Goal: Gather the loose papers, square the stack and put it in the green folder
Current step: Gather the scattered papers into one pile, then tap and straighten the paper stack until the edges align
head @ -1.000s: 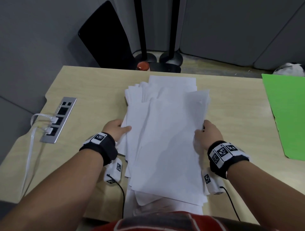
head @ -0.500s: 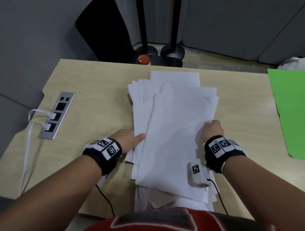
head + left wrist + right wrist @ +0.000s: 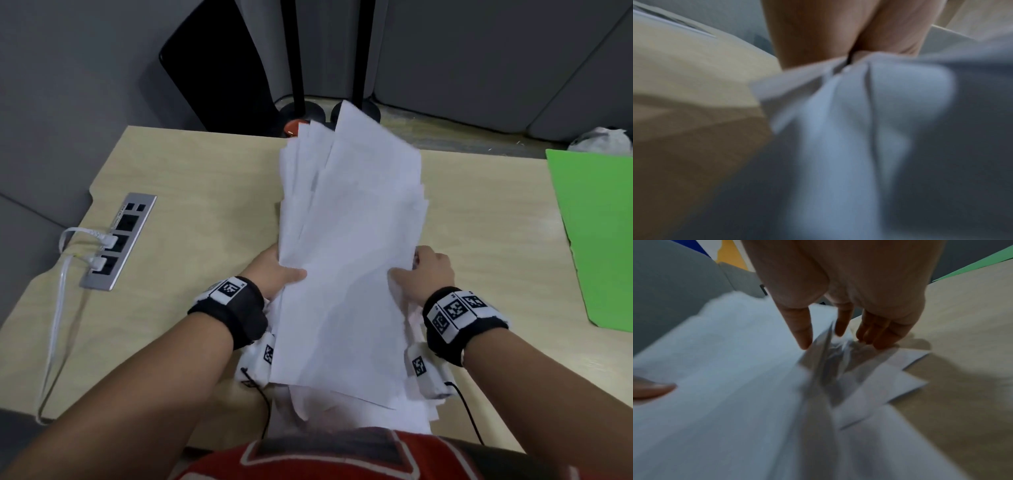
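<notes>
Papers (image 3: 346,260) white, uneven, fanned at the edges – left hand (image 3: 274,274) and right hand (image 3: 424,277) fingers pinching both sides

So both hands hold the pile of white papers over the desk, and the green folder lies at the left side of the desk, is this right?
Not quite: the green folder lies at the right side of the desk, as the head view shows. The rest stands: the left hand and right hand hold the pile of white papers over the desk.

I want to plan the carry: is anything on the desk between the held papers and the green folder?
Nothing visible: bare desk lies between the papers, gripped by the left hand and right hand, and the green folder at the right edge.
</notes>
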A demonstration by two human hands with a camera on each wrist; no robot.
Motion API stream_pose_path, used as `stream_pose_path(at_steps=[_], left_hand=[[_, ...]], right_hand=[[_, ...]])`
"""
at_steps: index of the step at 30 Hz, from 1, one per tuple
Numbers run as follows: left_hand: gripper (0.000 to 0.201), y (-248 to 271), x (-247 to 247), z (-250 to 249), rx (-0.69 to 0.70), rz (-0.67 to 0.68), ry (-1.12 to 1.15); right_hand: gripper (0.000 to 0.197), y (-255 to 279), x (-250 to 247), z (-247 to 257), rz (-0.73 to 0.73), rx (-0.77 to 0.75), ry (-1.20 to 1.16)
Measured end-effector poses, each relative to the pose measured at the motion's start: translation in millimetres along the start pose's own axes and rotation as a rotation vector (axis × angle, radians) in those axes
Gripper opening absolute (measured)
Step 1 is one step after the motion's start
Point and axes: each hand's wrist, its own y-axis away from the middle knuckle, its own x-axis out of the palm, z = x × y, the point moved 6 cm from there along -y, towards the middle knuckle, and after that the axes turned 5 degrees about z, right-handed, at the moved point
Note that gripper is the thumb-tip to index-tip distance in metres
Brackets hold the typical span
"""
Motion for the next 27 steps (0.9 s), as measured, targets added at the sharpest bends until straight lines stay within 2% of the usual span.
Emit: stream_pose_path(at_steps=[1,3,5,7,9,10,14,19,21,24,27], left_hand=[[0.038,3,-4,-3,0.025,0.014,0.035],[0.036,9,-13,-9,0.061,0.022,0.095],[0.042,15,-22,-19,0.099,0.02,0.156],[0.044,22,-29,-35,0.144,0.005,0.158],[0.051,30,-37,-55,0.208,-0.036,0.169],[0.052,36,-40,-68,0.253,-0.061,0.168],[0.034,58,-43,-122,0.441,-0.128,0.121],[0.033,97,-41,-175,0.689,-0.246,0.105],[0.033,114,-38,-185,0.765,-0.287,0.085],[0.035,128,-35,-187,0.809,-0.324,0.052],[0.045,129,-33,-178,0.77,-0.311,0.088]], right_hand=[[0.055,0,-4,-5,-0.028,0.008,-0.096],[0.084,0,-7,-13,0.007,0.039,-0.428],[0.091,4,-5,-8,0.137,0.0,-0.599],[0.067,13,-12,9,0.207,-0.127,-0.621],[0.037,25,-29,30,0.149,-0.228,-0.668],[0.031,29,-39,39,0.101,-0.276,-0.699],[0.023,62,-89,76,-0.187,-0.501,-0.679],[0.016,118,-133,109,-0.487,-0.686,-0.622],[0.022,137,-144,115,-0.614,-0.738,-0.521],[0.026,147,-146,116,-0.645,-0.795,-0.449],[0.039,147,-136,114,-0.542,-0.832,-0.441]])
